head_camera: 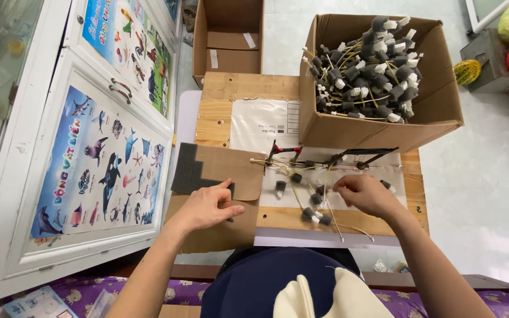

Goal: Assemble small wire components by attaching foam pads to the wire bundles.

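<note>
Left hand (206, 207) pinches a small dark foam piece (231, 189) off the foam sheet (188, 171), thumb and forefinger closed. Right hand (365, 194) curls over thin sticks (331, 215), grip unclear. Sticks lie right of the foam, long axis near-far. Full box (384, 126) beyond.

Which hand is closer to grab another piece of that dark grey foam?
Probably the left hand: it already rests on the dark grey foam sheet on the cardboard. The right hand is over the wires.

A wooden board (231, 88) — bearing a cardboard box (378, 126), white sheet (260, 121), cardboard piece (231, 171), loose foam-tipped wires (310, 203).
</note>
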